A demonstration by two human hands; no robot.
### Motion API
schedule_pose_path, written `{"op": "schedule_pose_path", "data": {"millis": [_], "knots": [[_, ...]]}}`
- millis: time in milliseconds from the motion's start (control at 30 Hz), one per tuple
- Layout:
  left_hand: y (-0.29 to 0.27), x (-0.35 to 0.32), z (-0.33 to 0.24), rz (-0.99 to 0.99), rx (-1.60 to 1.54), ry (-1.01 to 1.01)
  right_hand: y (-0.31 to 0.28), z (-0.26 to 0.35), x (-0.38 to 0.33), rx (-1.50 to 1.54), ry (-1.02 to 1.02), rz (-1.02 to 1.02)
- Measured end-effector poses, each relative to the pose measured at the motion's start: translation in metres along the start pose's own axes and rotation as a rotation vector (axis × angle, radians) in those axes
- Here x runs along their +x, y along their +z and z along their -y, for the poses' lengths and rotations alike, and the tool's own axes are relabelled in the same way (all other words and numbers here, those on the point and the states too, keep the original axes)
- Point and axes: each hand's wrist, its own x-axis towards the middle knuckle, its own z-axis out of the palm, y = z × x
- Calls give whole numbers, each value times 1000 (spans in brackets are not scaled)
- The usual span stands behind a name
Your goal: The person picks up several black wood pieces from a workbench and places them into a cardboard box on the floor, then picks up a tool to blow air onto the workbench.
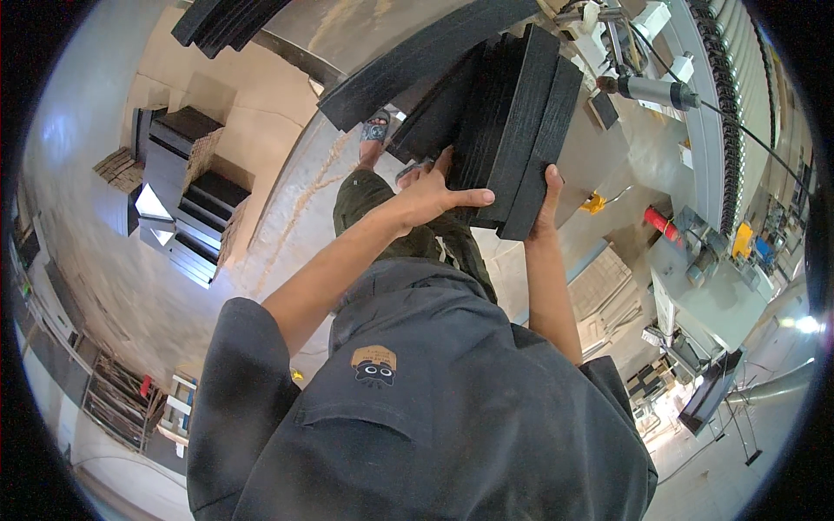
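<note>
Head view: taking the middle of the picture as the clock's centre, a bundle of black boards (526, 130) sits at about one o'clock, its boards packed side by side and the whole bundle tilted. Both hands hold it near its lower end. The left hand (424, 200) has its grip spread on the left side, the thumb stretched across towards the near face and other fingers by the side of the boards. The right hand (546, 213) is on the right side, thumb pointing up along the outer board; its other fingers are hidden behind.

At twelve o'clock, just beyond the bundle, runs a long black board (408, 65), and at eleven o'clock more dark pieces (228, 24) reach in from the rim. Towards ten o'clock, stacked black blocks (187, 130) stand on brown cardboard (278, 104). A sandalled foot (375, 130) shows at half past eleven, left of the bundle.

At two o'clock is a grey cylindrical fitting (651, 91) with a dark cable. Between two and three lies a small yellow object (593, 203), and near three a red cylinder (660, 223). Between three and four is a pale green worktop (734, 317). At eight, long thin sticks (122, 399) are gathered.
</note>
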Motion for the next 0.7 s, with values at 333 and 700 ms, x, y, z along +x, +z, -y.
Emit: {"op": "schedule_pose_path", "data": {"millis": [333,700], "knots": [[14,-28,-4,-135,156,151,22,-11,-26,114,-99,-18],[25,-44,-20,-10,406,158,28,-23,-72,215,-152,-152]]}}
